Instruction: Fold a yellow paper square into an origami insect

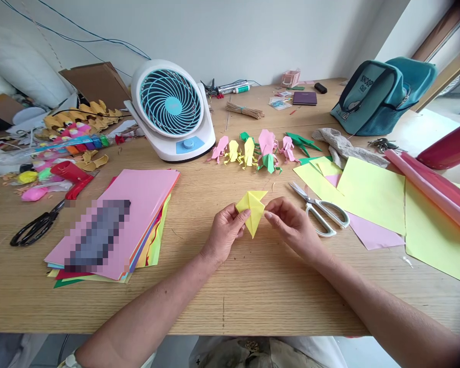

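Note:
A folded yellow origami paper [255, 212], kite-like with a point at the bottom and a flap sticking out at the upper right, is held above the table. My left hand [229, 228] pinches its left side, thumb on top. At its right edge, the thumb and forefinger of my right hand [291, 225] are closed on the paper. White-handled scissors [322, 209] lie just beyond my right hand. Behind the paper stand several finished origami figures in pink [267, 143], yellow [249, 152] and green [269, 163].
A pile of coloured paper [145, 184] lies left, a blurred-out object on it. Black-handled scissors [34, 227] are farther left. A white fan [172, 107] stands behind. Yellow sheets [371, 194], a pink paper roll [437, 199] and a teal bag [375, 97] occupy the right.

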`<state>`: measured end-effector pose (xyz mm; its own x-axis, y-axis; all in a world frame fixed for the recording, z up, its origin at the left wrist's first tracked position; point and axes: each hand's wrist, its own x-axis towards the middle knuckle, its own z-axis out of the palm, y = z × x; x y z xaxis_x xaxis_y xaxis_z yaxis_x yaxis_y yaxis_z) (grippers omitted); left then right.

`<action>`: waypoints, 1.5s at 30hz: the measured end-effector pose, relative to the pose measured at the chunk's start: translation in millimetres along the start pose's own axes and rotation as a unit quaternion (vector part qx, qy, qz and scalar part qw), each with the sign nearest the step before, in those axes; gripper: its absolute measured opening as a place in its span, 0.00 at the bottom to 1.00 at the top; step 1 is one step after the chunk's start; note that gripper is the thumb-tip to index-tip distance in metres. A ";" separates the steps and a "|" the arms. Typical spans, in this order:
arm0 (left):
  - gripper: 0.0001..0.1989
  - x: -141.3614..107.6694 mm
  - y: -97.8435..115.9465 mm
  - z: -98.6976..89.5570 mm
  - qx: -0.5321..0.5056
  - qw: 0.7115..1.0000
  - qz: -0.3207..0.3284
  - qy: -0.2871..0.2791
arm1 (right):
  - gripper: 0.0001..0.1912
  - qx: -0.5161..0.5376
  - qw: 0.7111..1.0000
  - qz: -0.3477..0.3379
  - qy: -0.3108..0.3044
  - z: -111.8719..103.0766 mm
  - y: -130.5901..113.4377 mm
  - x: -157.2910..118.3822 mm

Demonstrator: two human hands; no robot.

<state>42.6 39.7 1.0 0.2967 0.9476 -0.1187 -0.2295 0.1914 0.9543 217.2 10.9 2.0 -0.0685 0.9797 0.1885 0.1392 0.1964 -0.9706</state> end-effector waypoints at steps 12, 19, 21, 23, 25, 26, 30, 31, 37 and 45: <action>0.15 -1.4 -6.1 -2.0 0.117 0.991 0.057 -0.020 | 0.12 -0.191 0.969 -0.155 0.011 0.6 -7.2 -5.6; 0.11 -4.6 -0.2 1.2 0.155 0.986 0.064 0.002 | 0.10 -0.205 0.968 -0.144 0.015 0.6 -3.9 -4.0; 0.11 -5.1 1.0 1.4 0.156 0.986 0.065 0.005 | 0.10 -0.204 0.969 -0.139 0.010 0.8 -4.3 -4.2; 0.11 -4.9 0.7 1.0 0.152 0.986 0.069 0.002 | 0.11 -0.206 0.971 -0.125 0.001 1.1 -5.2 -4.7; 0.13 -4.5 -0.6 0.2 0.148 0.986 0.080 -0.004 | 0.12 -0.200 0.974 -0.108 -0.004 1.5 -5.9 -5.1; 0.13 -4.3 -1.4 -0.1 0.151 0.984 0.089 -0.004 | 0.13 -0.192 0.977 -0.098 -0.006 1.7 -6.1 -5.3; 0.13 -5.8 -3.2 0.0 0.203 0.970 0.137 0.001 | 0.13 -0.136 0.989 -0.052 -0.020 2.5 -7.4 -5.7; 0.13 -6.7 -3.2 0.4 0.212 0.966 0.147 -0.001 | 0.12 -0.128 0.990 -0.047 -0.025 2.6 -8.2 -5.7; 0.15 -10.1 -3.4 0.6 0.239 0.958 0.154 -0.025 | 0.10 -0.094 0.995 -0.027 -0.024 1.7 -12.2 -3.9; 0.20 -6.8 -5.5 -2.6 0.285 0.936 0.208 -0.001 | 0.09 -0.009 0.998 0.006 -0.057 -1.7 -0.4 -2.0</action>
<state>39.5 32.8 -4.2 0.2930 0.9094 0.2952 0.2061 -0.3616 0.9093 218.9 8.9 2.2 -0.1781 0.9714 0.1572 0.1592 0.1861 -0.9696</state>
